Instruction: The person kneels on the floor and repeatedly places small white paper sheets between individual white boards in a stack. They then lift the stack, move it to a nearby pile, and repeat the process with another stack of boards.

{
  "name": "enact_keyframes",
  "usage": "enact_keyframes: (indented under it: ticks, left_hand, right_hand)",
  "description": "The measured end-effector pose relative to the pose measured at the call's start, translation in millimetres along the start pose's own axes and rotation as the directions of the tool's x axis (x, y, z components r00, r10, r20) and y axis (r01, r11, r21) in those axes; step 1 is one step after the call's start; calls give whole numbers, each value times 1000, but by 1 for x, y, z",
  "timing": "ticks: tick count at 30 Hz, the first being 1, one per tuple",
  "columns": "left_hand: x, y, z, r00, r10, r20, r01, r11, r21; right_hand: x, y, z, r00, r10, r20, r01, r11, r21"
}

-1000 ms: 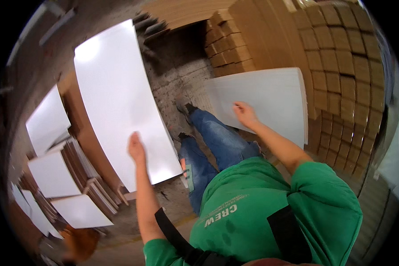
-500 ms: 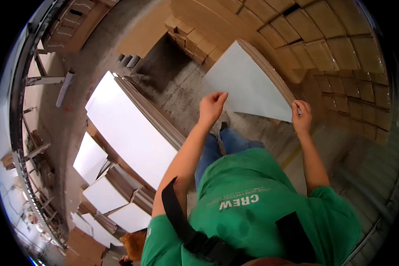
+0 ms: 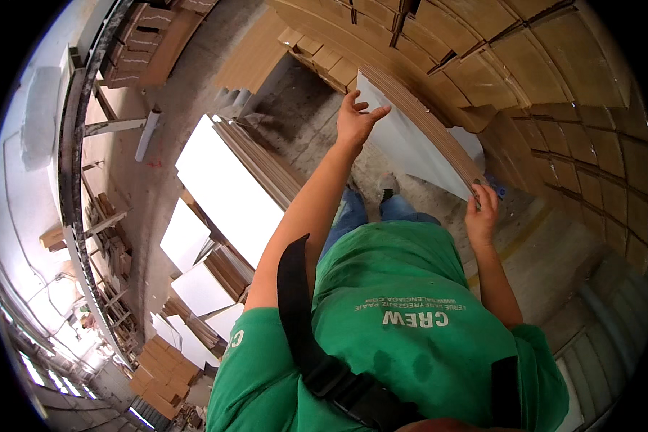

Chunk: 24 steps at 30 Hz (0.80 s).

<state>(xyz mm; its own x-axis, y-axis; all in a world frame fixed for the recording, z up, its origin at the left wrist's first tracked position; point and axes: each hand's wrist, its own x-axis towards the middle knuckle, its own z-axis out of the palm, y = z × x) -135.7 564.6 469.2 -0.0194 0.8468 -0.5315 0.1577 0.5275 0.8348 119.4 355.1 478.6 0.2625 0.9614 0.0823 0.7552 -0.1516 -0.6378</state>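
A stack of white-faced sheets with brown edges (image 3: 423, 115) stands in front of me, edges turned upward. My left hand (image 3: 357, 128) is at its far end, beside the white face, thumb and fingers apart. It may be touching the sheets, but I cannot tell for sure. At the near corner, my right hand (image 3: 483, 213) has its fingers curled over the top edge. To my left leans a larger stack of similar white sheets (image 3: 227, 194), which neither hand touches.
Brown cardboard boxes (image 3: 511, 79) are piled high on the right. Smaller white sheets (image 3: 201, 289) lean at the lower left. A white roll (image 3: 148, 135) lies on the floor near a metal frame (image 3: 115, 127). Flat brown board (image 3: 252, 61) lies at the back.
My left hand has moved away from me to the stack's far end, and its fingers have opened out. The stack has tipped more upright. My right hand remains at the near corner.
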Motion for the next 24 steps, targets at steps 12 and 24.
enact_keyframes:
  ticks: [12, 24]
  left_hand:
    - [20, -6, -15, 984, 65, 164, -60, 998, -32]
    - [72, 12, -31, 984, 169, 55, -170, 986, 1]
  right_hand:
    - [-5, -29, -4, 995, 75, 70, -77, 997, 22]
    - [-14, -36, 26, 984, 174, 40, -174, 985, 1]
